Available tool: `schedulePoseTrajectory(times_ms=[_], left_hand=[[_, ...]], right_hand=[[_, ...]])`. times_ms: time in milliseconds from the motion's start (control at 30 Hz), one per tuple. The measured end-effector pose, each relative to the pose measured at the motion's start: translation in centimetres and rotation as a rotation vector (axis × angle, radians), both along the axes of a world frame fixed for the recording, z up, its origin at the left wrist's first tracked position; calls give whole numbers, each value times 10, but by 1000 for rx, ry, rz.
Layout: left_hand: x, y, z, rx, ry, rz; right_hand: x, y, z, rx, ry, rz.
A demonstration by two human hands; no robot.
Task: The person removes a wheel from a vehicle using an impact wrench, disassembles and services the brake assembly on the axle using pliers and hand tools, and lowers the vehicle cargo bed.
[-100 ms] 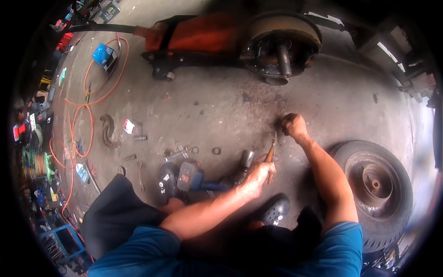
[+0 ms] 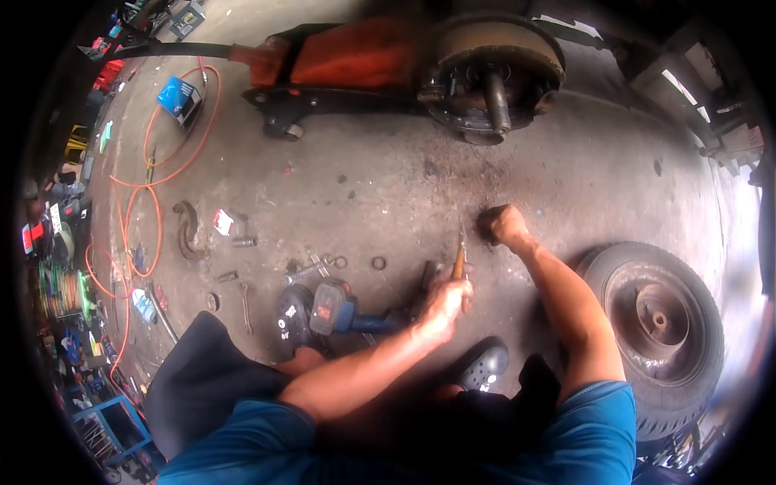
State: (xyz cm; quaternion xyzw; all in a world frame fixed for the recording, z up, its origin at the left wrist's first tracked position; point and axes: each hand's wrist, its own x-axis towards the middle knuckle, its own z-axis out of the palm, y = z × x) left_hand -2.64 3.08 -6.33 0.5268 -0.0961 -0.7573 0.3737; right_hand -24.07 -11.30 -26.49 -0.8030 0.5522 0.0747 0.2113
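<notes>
My left hand (image 2: 447,303) is closed around a pair of pliers (image 2: 459,263) with orange-brown handles, their narrow jaws pointing away from me. To its right and a little farther off, my right hand (image 2: 511,226) is closed on a small dark object (image 2: 488,220); the fingers mostly hide it, so its kind is unclear. A gap separates the pliers' tips from that object. Beyond both hands stands a brake assembly (image 2: 453,61) with a curved shoe and a protruding axle spindle (image 2: 496,105). A blue cordless power tool (image 2: 352,318) lies by my left foot, partly behind my left forearm.
A red floor jack (image 2: 352,58) stretches across the far side. The wheel with its tyre (image 2: 695,323) lies at right. Leftward are a curved brake shoe (image 2: 187,230), a wrench (image 2: 246,307), a metal ring (image 2: 378,263), an orange hose (image 2: 160,234) and a blue box (image 2: 178,99).
My left hand has drawn the pliers slightly leftward, away from my right hand. The right hand has shifted a little nearer to me, and its dark object shows more.
</notes>
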Motion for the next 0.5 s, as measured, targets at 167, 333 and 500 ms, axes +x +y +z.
schedulePoseTrajectory(times_ms=[167, 333, 500], left_hand=[[28, -7, 2, -54, -63, -22], [16, -30, 35, -273, 179, -141], [13, -58, 78, -385, 292, -170]], right_hand=[[59, -9, 132, 368, -434, -667], [48, -1, 222, 359, -973, -862], [56, 0, 284, 259, -1228, -821]])
